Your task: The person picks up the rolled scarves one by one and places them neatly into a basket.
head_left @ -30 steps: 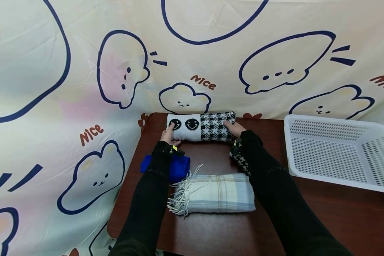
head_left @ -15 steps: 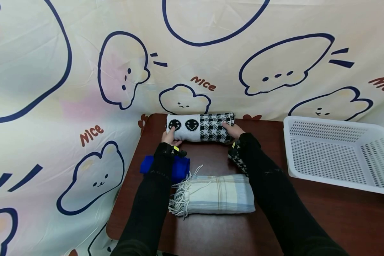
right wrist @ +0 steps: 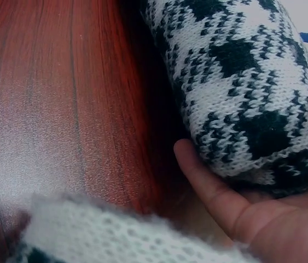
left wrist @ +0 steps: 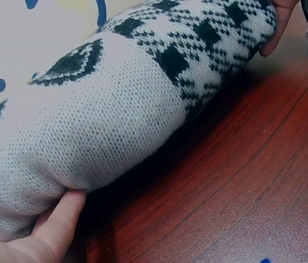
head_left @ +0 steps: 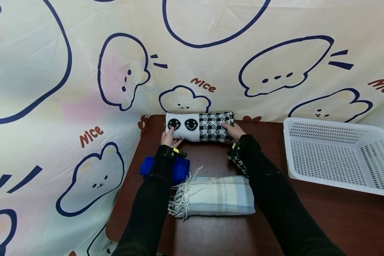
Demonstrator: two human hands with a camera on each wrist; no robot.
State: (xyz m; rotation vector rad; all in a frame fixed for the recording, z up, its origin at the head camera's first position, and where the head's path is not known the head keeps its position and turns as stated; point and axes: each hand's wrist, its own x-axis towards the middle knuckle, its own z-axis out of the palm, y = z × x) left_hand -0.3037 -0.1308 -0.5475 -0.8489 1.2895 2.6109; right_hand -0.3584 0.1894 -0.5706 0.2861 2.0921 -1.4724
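A rolled-up knitted scarf (head_left: 192, 133), white with black smiley faces on its left half and black-and-white check on its right, lies across the far edge of the table. My left hand (head_left: 169, 138) grips its left end, thumb on top and fingers at the lower side. At the checked end my right hand (head_left: 233, 131) holds the roll, the thumb over it; in the right wrist view the fingers (right wrist: 214, 192) pass along its underside. Another black-and-white knitted piece (head_left: 238, 161) shows partly beneath my right wrist; whether it joins the roll I cannot tell.
A folded pale plaid scarf (head_left: 220, 195) with fringe lies between my forearms. Partly behind my left forearm is a folded blue cloth (head_left: 180, 170). To the right stands a white perforated basket (head_left: 288, 153). A printed curtain (head_left: 185, 60) hangs behind the brown table (head_left: 208, 231).
The rolled scarf has shifted very slightly to the left, with both hands keeping hold of its ends. The view has tilted a little; the other things lie as before.
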